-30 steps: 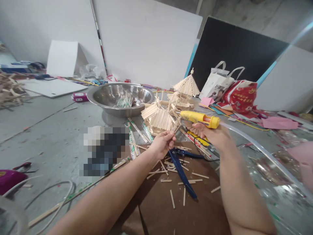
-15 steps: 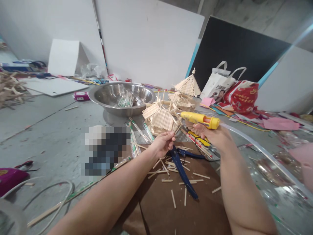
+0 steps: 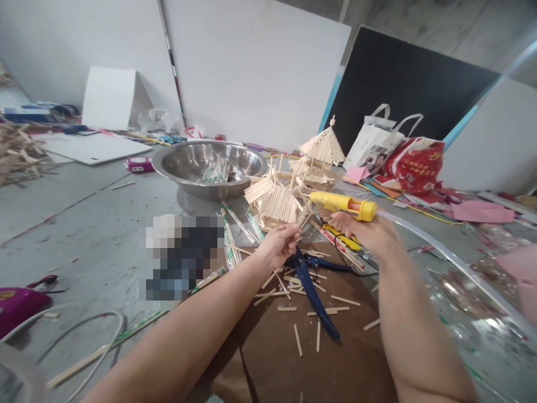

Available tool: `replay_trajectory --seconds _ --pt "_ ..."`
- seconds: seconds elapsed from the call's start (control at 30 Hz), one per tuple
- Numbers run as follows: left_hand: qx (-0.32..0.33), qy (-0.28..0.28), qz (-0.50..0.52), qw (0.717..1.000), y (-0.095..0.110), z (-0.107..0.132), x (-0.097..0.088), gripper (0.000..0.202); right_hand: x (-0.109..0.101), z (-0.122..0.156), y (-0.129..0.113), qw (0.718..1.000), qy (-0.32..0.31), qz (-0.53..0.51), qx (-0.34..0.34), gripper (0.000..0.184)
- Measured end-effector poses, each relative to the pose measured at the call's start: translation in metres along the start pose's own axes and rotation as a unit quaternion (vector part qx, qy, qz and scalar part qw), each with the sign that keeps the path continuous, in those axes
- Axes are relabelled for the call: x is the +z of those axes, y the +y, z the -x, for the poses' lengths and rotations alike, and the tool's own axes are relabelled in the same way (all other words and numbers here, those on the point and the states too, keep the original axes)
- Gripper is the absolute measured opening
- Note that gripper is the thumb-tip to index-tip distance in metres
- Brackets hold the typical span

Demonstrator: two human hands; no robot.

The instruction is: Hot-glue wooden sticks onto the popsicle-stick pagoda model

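A model house of wooden sticks [image 3: 279,206], with slatted roof panels, stands ahead of me. My left hand [image 3: 282,244] is closed in a pinch at its lower front right edge; whether the fingertips hold a loose stick or the model itself is hard to make out. My right hand [image 3: 369,230] grips a yellow hot glue gun [image 3: 342,205], whose nozzle points left at the model's right side. From the gun's back a long clear glue stick [image 3: 436,246] runs off to the right. Blue-handled cutters [image 3: 312,296] lie below my hands among short cut sticks [image 3: 297,340].
A steel basin [image 3: 188,182] holding wrapped chopsticks stands behind, left of the model. A second stick model [image 3: 321,148] with a pointed roof rises behind. Brown board [image 3: 335,369] covers the floor before me. Bags [image 3: 415,165] stand at right; a cable [image 3: 119,336] curls at left.
Almost nothing differs. The glue gun and both hands stay in nearly the same place, with only a very slight shift.
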State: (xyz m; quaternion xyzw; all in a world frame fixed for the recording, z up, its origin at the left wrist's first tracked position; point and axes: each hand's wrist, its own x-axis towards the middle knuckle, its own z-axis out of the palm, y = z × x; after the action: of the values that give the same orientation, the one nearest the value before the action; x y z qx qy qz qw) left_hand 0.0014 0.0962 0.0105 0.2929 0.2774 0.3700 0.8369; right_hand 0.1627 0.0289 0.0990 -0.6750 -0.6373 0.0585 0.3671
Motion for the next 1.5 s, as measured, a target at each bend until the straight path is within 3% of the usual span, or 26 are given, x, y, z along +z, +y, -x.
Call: replay_trajectory --seconds 0.27,0.53,1.1,1.5 --pt "-0.04 -0.02 -0.017 0.999 0.005 -0.004 0.001 0.018 0.002 0.0 0.002 1.0 0.003 0.004 -0.018 0.038" --pt "-0.032 -0.041 -0.008 0.999 0.007 -0.002 -0.001 0.017 0.002 0.0 0.0 1.0 -0.005 -0.004 -0.018 0.039" --pt "-0.062 0.002 0.008 0.998 0.012 0.001 0.006 0.02 0.004 0.001 0.006 1.0 -0.002 -0.014 -0.003 0.043" --pt "-0.046 -0.003 0.004 0.999 0.011 0.0 0.003 0.018 0.006 0.0 0.005 0.999 -0.005 -0.046 -0.011 0.037"
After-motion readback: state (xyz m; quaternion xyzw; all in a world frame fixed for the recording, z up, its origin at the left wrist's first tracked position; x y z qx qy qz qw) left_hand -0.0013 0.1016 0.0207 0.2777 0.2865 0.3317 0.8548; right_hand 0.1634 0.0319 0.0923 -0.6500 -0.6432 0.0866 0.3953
